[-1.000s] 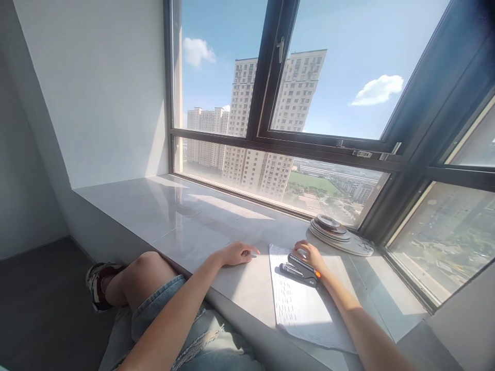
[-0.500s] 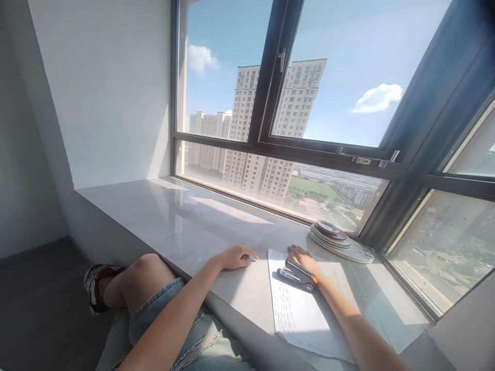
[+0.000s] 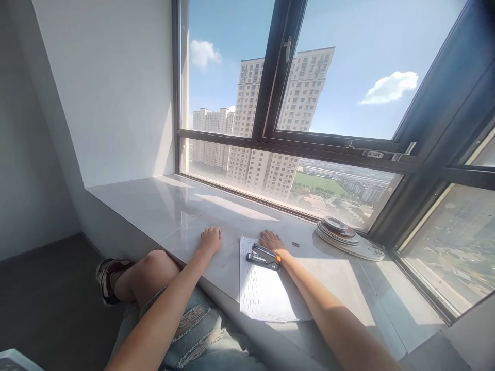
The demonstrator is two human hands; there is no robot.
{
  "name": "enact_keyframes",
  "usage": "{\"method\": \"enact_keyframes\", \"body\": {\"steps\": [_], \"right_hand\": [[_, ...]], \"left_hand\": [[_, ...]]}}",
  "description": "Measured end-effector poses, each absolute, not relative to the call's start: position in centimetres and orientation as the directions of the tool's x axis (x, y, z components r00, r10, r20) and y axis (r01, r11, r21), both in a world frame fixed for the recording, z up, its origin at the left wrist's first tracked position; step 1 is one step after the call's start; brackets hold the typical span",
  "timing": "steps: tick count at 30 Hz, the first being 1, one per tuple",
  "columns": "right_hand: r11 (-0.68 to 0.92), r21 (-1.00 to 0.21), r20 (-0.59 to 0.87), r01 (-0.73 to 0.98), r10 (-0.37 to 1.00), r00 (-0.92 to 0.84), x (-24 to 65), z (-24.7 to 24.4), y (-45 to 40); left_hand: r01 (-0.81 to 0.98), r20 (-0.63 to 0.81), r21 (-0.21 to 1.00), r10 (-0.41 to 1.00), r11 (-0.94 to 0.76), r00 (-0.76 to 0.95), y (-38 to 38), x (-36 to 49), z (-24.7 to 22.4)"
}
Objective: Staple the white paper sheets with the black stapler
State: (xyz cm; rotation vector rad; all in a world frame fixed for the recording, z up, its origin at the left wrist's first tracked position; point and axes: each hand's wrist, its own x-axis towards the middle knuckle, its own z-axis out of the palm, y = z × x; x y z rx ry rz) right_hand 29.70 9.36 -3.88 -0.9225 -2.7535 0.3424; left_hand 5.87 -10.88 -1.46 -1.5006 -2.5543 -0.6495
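My left hand (image 3: pixel 211 240) rests palm down on the window sill, its fingers slightly bent and nothing visible in it. To its right lies a stack of white paper sheets (image 3: pixel 266 296) with rows of short dark marks along the left side. A black stapler (image 3: pixel 263 257) with an orange part at one end sits on the upper part of the sheets. My right hand (image 3: pixel 271 240) lies flat at the far edge of the paper, fingers spread, just behind the stapler. A small dark metallic strip (image 3: pixel 296 244), perhaps staples, lies right of that hand.
A stack of round plates (image 3: pixel 336 232) stands by the window corner, above a larger flat pale piece (image 3: pixel 373 251). The pale, glossy sill (image 3: pixel 154 198) runs along a dark-framed window (image 3: pixel 332 146). My bent knee (image 3: pixel 154 263) is below its front edge.
The sheets and the stapler on them have shifted left along with my right hand. My left hand has moved left, away from the paper. The small strip has come into view.
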Motion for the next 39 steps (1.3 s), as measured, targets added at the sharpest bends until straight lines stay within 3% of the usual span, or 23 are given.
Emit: {"method": "enact_keyframes", "body": {"steps": [8,15,20,26,33,37,39], "right_hand": [[0.616,-0.378,0.093,0.692,0.768,-0.633,28.3,-3.7,6.4],[0.439,-0.081,0.068,0.895,0.898,-0.434,36.1,-4.2,5.7],[0.334,0.011,0.059,0.943,0.941,-0.334,39.1,-4.1,6.9],[0.414,0.027,0.027,0.91,0.91,-0.414,37.4,-4.2,7.4],[0.522,-0.106,-0.051,0.846,0.847,-0.529,30.5,-2.8,6.2],[0.618,-0.129,-0.041,0.776,0.778,-0.626,25.0,-2.0,4.3],[0.687,-0.151,0.047,0.711,0.724,-0.689,22.5,-2.1,3.4]], "left_hand": [[0.858,0.278,0.308,0.824,0.412,-0.495,-10.5,6.1,-2.0],[0.86,0.289,0.341,0.828,0.38,-0.481,-10.7,5.8,-2.2],[0.851,0.305,0.361,0.813,0.382,-0.495,-10.4,5.8,-2.6],[0.844,0.324,0.378,0.799,0.381,-0.506,-10.3,5.9,-2.8],[0.805,0.312,0.444,0.774,0.393,-0.55,-10.6,6.0,-2.2],[0.717,0.268,0.521,0.708,0.463,-0.653,-11.1,5.1,-1.4],[0.647,0.256,0.592,0.649,0.481,-0.717,-11.4,4.5,-1.2]]}}
